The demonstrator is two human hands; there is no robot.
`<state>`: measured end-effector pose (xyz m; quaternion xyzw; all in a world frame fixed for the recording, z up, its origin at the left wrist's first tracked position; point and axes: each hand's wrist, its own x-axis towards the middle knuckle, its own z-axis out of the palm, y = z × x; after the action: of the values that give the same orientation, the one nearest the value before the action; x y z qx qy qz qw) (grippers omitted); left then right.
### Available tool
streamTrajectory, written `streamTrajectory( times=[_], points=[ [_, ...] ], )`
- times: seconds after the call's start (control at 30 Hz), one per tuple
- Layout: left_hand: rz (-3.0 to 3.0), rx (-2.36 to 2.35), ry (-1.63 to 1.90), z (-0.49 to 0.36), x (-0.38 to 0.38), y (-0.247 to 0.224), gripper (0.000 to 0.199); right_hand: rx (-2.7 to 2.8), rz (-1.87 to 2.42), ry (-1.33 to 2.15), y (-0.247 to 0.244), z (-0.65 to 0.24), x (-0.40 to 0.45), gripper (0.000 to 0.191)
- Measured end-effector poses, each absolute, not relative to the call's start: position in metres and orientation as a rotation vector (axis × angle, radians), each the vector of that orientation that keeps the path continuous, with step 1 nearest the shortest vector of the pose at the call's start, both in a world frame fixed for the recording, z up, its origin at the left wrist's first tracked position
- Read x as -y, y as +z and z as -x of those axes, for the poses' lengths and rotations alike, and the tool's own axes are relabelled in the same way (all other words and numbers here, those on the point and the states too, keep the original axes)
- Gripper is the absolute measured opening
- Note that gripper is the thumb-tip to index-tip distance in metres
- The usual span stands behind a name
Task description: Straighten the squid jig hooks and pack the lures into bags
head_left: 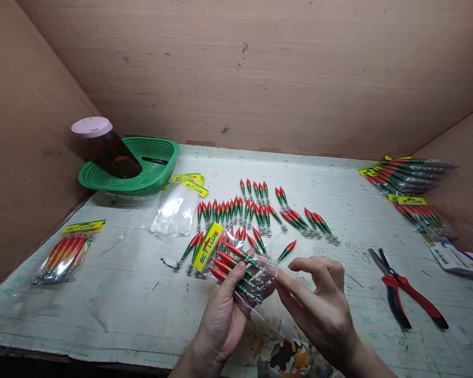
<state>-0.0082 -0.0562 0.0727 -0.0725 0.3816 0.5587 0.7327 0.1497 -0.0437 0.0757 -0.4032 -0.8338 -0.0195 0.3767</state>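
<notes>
hands [276,310] pinch lure bag [236,265] between them

Gripping a clear packet of red-green lures [236,265] in left hand [223,315], pinching its open end with right hand [319,304], loose lures [260,212] lying beyond, red pliers [408,294] resting nearby.

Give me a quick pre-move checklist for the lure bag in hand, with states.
1. Left hand grip on lure bag: ok, thumb on top.
2. Right hand fingers at the bag's open end: ok, touching the film.
3. Lures fully inside the bag: cannot tell.
4. Loose lures on table apart from the hands: ok.
5. Pliers out of the way: ok, lying to the right.
</notes>
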Motion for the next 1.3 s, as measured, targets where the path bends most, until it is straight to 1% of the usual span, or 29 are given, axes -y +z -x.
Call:
streamTrajectory(
  times=[0.1, 0.17, 0.23, 0.3, 0.4, 0.5, 0.57, 0.7, 0.77, 0.93, 1.03, 1.13, 1.2, 1.3],
  points=[
    [0.148, -0.822, 1.231, 0.007, 0.058, 0.072, 0.028, 2.142, 1.003, -0.046, 0.078, -0.147, 0.045, 0.041],
    [0.147, -0.832, 1.24, 0.007, 0.058, 0.073, 0.033, 2.126, 0.994, 0.017, 0.084, -0.152, 0.044, 0.041],
    [0.174, -0.853, 1.24, 0.01, 0.057, 0.073, 0.039, 2.039, 1.027, 0.078, 0.088, -0.163, 0.041, 0.036],
    [0.217, -0.873, 1.247, 0.015, 0.055, 0.073, 0.042, 1.965, 1.132, 0.092, 0.086, -0.179, 0.035, 0.026],
    [0.25, -0.89, 1.282, 0.019, 0.051, 0.073, 0.042, 2.087, 1.295, 0.188, 0.066, -0.197, 0.028, 0.013],
    [0.259, -0.892, 1.298, 0.019, 0.049, 0.072, 0.039, 2.239, 1.33, 0.309, 0.036, -0.192, 0.026, 0.015],
    [0.253, -0.886, 1.304, 0.02, 0.048, 0.072, 0.036, 2.252, 1.35, 0.293, 0.019, -0.18, 0.026, 0.017],
    [0.22, -0.897, 1.352, 0.03, 0.046, 0.072, 0.034, 2.245, 1.418, 0.249, 0.004, -0.157, 0.026, 0.008],
    [0.213, -0.915, 1.384, 0.038, 0.045, 0.072, 0.036, 2.239, 1.439, 0.264, 0.004, -0.154, 0.025, 0.002],
    [0.175, -0.933, 1.465, 0.05, 0.038, 0.074, 0.035, 2.237, 1.438, 0.368, 0.011, -0.164, 0.025, 0.015],
    [0.176, -0.928, 1.462, 0.049, 0.037, 0.075, 0.032, 2.235, 1.443, 0.389, 0.01, -0.169, 0.025, 0.011],
    [0.19, -0.926, 1.421, 0.044, 0.038, 0.073, 0.032, 2.209, 1.448, 0.398, 0.011, -0.173, 0.027, 0.013],
    [0.204, -0.923, 1.394, 0.042, 0.04, 0.071, 0.033, 2.191, 1.44, 0.403, 0.02, -0.181, 0.029, 0.013],
    [0.212, -0.928, 1.367, 0.039, 0.042, 0.069, 0.033, 2.153, 1.396, 0.474, 0.054, -0.204, 0.036, 0.009]
  ],
)
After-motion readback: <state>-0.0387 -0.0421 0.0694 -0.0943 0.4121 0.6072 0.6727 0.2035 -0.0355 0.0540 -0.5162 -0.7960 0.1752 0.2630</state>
